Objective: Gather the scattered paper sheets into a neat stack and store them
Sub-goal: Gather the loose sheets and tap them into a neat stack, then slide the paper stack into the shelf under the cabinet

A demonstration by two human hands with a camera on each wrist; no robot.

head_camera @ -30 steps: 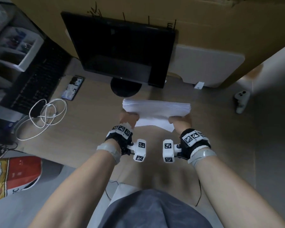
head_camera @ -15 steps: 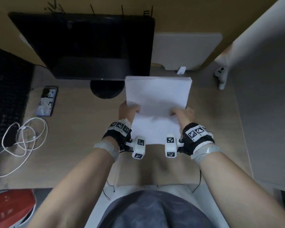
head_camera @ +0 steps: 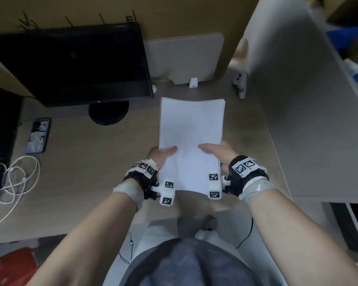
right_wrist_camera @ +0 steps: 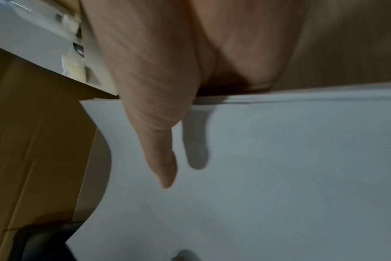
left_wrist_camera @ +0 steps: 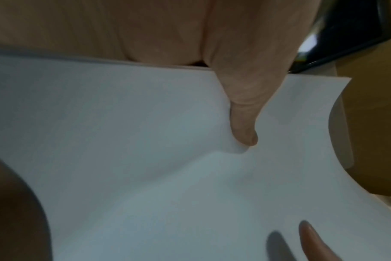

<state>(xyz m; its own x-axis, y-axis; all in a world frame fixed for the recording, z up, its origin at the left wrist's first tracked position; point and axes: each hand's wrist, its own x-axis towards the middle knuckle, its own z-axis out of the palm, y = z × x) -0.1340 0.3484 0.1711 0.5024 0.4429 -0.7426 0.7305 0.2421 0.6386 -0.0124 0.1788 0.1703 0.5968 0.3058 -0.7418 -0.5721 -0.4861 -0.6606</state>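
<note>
A squared-up stack of white paper sheets (head_camera: 191,139) is held flat over the wooden desk (head_camera: 91,162), its long side pointing away from me. My left hand (head_camera: 161,155) grips the stack's left edge near the bottom, thumb on top. My right hand (head_camera: 215,151) grips the right edge the same way. In the left wrist view the thumb (left_wrist_camera: 243,113) dents the top sheet (left_wrist_camera: 145,159). The right wrist view shows the thumb (right_wrist_camera: 161,155) lying over the paper (right_wrist_camera: 279,167). The fingers under the stack are hidden.
A black monitor (head_camera: 70,65) stands at the back left on its round foot (head_camera: 109,112). A phone (head_camera: 38,135) and a coiled white cable (head_camera: 12,180) lie to the left. A white controller (head_camera: 240,83) sits at the back right beside a grey partition (head_camera: 298,100).
The stack has tipped from standing on edge to lying flat, and my view has swung to the right. Both hands kept their hold on its sides.
</note>
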